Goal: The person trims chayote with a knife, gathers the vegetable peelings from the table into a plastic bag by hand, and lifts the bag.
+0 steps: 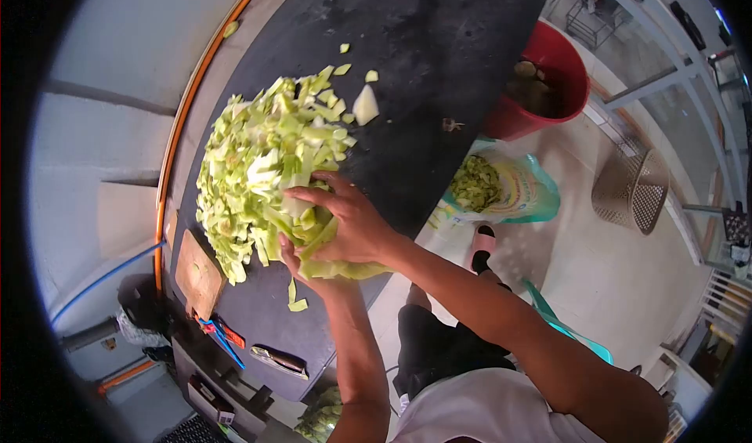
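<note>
The right hand (348,220) rests on the near edge of a pile of chopped green vegetable (251,161) on the dark surface (407,59), its grip apart, fingers spread over the pieces. The left hand (307,269) is against the same edge, partly covered by pieces; whether its grip is closed cannot be told. Left of the pile is a wooden board (198,274); right of the surface are a red bucket (572,75) and a bag (540,188) holding chopped pieces.

From where I stand, the one camera sits on the person's head, looking steeply down at the close dark table (439,20), white shirt (470,408) at five o'clock.
</note>
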{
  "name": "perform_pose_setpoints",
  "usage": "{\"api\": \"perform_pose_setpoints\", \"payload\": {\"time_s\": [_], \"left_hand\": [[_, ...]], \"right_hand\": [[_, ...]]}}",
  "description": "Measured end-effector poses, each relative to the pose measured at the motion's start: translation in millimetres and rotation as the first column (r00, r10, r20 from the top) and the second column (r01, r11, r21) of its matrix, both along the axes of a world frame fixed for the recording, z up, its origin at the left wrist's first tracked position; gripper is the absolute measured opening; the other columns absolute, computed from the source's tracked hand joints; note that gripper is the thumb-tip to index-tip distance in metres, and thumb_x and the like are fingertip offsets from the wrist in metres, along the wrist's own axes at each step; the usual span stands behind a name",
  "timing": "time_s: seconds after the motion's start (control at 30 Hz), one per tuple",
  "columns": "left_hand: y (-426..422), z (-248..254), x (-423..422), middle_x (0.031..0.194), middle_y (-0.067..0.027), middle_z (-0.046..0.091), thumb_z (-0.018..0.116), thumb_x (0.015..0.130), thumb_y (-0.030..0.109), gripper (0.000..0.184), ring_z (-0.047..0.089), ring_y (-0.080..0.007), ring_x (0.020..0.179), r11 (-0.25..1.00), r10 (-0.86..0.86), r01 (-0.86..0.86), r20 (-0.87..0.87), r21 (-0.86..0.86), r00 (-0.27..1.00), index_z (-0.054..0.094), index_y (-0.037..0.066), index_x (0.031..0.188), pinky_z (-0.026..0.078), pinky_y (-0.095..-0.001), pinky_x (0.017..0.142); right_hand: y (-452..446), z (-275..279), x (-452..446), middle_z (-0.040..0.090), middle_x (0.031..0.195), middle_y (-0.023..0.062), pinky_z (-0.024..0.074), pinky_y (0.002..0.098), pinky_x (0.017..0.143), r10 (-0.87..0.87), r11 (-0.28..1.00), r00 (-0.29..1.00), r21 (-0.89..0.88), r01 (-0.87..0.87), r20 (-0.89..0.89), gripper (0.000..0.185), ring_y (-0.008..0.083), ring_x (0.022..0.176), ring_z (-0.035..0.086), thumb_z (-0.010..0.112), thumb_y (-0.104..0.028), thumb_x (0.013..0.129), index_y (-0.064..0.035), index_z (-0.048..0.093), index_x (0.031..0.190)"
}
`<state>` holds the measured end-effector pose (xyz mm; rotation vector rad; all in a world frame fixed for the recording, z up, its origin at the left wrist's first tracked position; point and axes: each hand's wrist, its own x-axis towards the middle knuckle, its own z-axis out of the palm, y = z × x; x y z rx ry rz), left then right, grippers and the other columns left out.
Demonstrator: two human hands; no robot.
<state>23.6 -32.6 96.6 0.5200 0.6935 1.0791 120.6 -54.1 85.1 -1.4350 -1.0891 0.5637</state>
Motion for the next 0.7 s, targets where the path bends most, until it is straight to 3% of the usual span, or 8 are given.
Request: {"api": "perform_pose_setpoints", "payload": {"time_s": [0.2, 0.3, 0.4, 0.5, 0.63, 0.67, 0.7], "left_hand": [[-79, 1, 62, 0.142, -0.0175, 0.052, 0.039, 0.104, 0.045, 0.061, 0.054, -0.0300, 0.128, 0.987, -0.124, 0.124, 0.012, -0.098, 0.992, 0.038, 0.004, 0.148, 0.043, -0.0434, 0.111], [-128, -4, 96, 0.141, -0.0157, 0.056, 0.046, 0.101, 0.046, 0.060, 0.055, -0.0308, 0.128, 0.945, -0.170, 0.172, 0.032, -0.278, 0.985, 0.044, 0.006, 0.146, 0.041, -0.0455, 0.112], [-167, -22, 132, 0.139, -0.0137, 0.058, 0.048, 0.102, 0.045, 0.056, 0.057, -0.0289, 0.126, 0.885, -0.263, 0.229, -0.029, -0.405, 0.964, 0.047, 0.007, 0.143, 0.044, -0.0442, 0.109], [-189, -86, 166, 0.137, -0.0129, 0.058, 0.050, 0.101, 0.043, 0.053, 0.059, -0.0281, 0.123, 0.821, -0.295, 0.304, 0.096, -0.484, 0.951, 0.049, 0.007, 0.141, 0.046, -0.0437, 0.107], [-198, -191, 201, 0.134, -0.0110, 0.060, 0.052, 0.100, 0.042, 0.052, 0.059, -0.0285, 0.121, 0.805, -0.222, 0.228, 0.079, -0.548, 0.972, 0.051, 0.008, 0.139, 0.046, -0.0443, 0.106], [-197, -224, 203, 0.129, -0.0134, 0.062, 0.057, 0.100, 0.031, 0.045, 0.064, -0.0268, 0.112, 0.792, -0.159, 0.192, 0.108, -0.579, 0.981, 0.054, 0.005, 0.136, 0.051, -0.0414, 0.097], [-194, -247, 207, 0.130, -0.0137, 0.061, 0.058, 0.099, 0.033, 0.047, 0.064, -0.0276, 0.112, 0.788, -0.181, 0.153, 0.014, -0.596, 0.983, 0.054, 0.005, 0.137, 0.051, -0.0412, 0.097]], "right_hand": [[-92, 5, 66, 0.052, 0.140, 0.0166, 0.0398, 0.0468, 0.111, -0.072, 0.991, 0.996, -0.107, 0.077, 0.051, 0.085, 0.0372, 0.134, 0.047, 0.089, -0.035, 0.061, -0.0229, 0.059, 0.140], [-150, 6, 99, 0.050, 0.138, 0.0187, 0.0426, 0.0480, 0.109, -0.138, 0.976, 0.989, -0.161, 0.145, 0.053, 0.091, 0.0391, 0.128, 0.051, 0.089, -0.027, 0.056, -0.0234, 0.056, 0.141], [-196, 3, 132, 0.053, 0.136, 0.0178, 0.0419, 0.0478, 0.109, -0.184, 0.922, 0.975, -0.323, 0.214, 0.123, 0.088, 0.0389, 0.129, 0.050, 0.088, -0.025, 0.058, -0.0221, 0.056, 0.141], [-222, -42, 166, 0.055, 0.136, 0.0161, 0.0380, 0.0436, 0.113, -0.262, 0.890, 0.965, -0.391, 0.234, -0.018, 0.082, 0.0342, 0.133, 0.047, 0.088, -0.023, 0.063, -0.0175, 0.059, 0.140], [-231, -169, 204, 0.055, 0.140, 0.0152, 0.0381, 0.0392, 0.112, -0.190, 0.823, 0.979, -0.556, 0.117, -0.075, 0.080, 0.0310, 0.134, 0.049, 0.086, -0.034, 0.073, -0.0138, 0.055, 0.144], [-226, -187, 215, 0.054, 0.143, 0.0150, 0.0383, 0.0384, 0.112, -0.238, 0.790, 0.943, -0.611, 0.049, -0.232, 0.081, 0.0300, 0.134, 0.049, 0.084, -0.038, 0.076, -0.0118, 0.053, 0.146], [-222, -202, 225, 0.052, 0.145, 0.0148, 0.0386, 0.0376, 0.111, -0.297, 0.755, 0.877, -0.655, -0.027, -0.377, 0.082, 0.0290, 0.135, 0.049, 0.082, -0.042, 0.078, -0.0098, 0.051, 0.147]]}}
